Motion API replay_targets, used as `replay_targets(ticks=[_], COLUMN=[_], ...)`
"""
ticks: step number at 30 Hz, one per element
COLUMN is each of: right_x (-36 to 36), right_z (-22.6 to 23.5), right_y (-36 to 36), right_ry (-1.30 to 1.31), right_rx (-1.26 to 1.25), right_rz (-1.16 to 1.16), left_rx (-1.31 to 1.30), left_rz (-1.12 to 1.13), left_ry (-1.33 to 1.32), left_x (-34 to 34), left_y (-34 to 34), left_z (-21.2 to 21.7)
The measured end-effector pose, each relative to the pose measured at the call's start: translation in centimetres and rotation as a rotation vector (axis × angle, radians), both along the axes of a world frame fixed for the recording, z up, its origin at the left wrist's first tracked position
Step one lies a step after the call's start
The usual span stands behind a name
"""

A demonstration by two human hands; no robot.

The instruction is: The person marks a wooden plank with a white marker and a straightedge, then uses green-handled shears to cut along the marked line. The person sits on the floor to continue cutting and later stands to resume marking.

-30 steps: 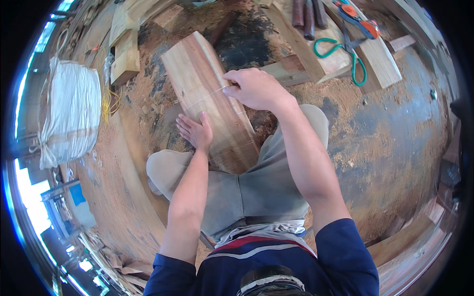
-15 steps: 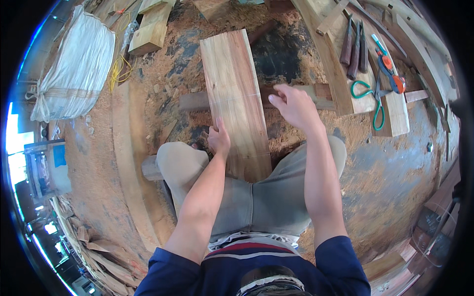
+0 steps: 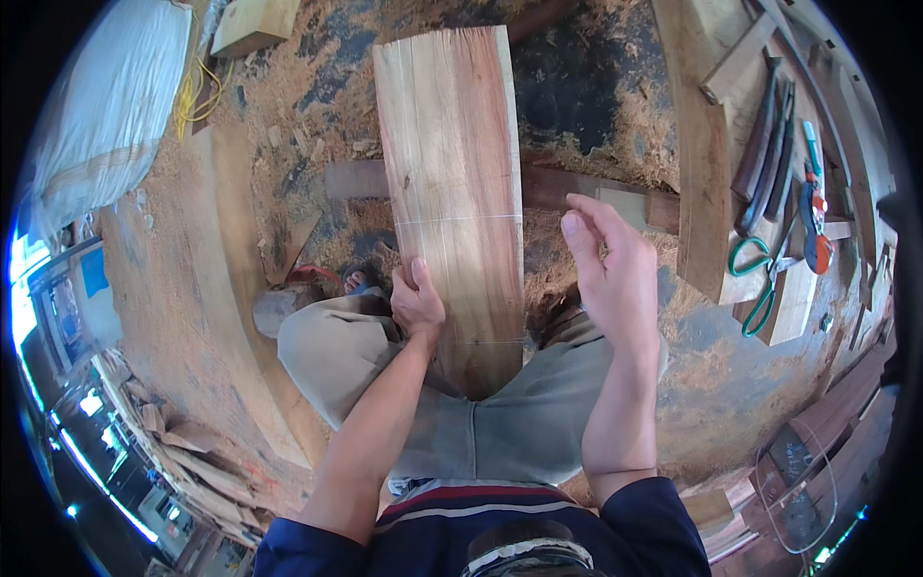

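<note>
A long reddish-brown wooden plank lies lengthwise in front of me, its near end between my knees, resting across a dark crossbar. A thin line is drawn across it near the middle. My left hand grips the plank's left edge near its lower end. My right hand hovers off the plank's right side, fingers apart, holding nothing that I can make out.
Sawdust covers the ground. At the right, a board carries hand tools, green-handled scissors and an orange tool. A white sack lies at the left, a wood block at the top, a thick beam beside my left leg.
My right hand has come off the plank and moved to its right side. My left hand has stayed at the plank's left edge. The camera view has shifted.
</note>
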State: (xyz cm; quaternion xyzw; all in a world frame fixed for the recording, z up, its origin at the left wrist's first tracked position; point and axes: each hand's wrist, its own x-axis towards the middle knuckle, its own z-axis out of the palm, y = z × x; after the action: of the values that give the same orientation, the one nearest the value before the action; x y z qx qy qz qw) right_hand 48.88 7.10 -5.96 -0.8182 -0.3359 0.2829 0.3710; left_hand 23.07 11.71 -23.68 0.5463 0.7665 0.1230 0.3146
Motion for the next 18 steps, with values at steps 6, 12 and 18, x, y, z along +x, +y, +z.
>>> replay_targets(ticks=[6, 12, 18], right_x=[1.7, -1.0, -6.3], right_z=[-2.1, -4.2, -8.4], right_y=[0.1, -4.5, -10.3], right_ry=[0.032, 0.295, 0.628], right_rx=[-0.239, -0.436, -0.554], right_rz=[0.036, 0.056, -0.123], left_rx=[0.043, 0.01, 0.077], left_rz=[-0.029, -0.059, -0.117], left_ry=[-0.119, -0.117, -0.114], left_x=[-0.8, -1.2, -1.5], left_y=[-0.3, -0.2, -0.4], left_z=[-0.7, -1.2, -1.1])
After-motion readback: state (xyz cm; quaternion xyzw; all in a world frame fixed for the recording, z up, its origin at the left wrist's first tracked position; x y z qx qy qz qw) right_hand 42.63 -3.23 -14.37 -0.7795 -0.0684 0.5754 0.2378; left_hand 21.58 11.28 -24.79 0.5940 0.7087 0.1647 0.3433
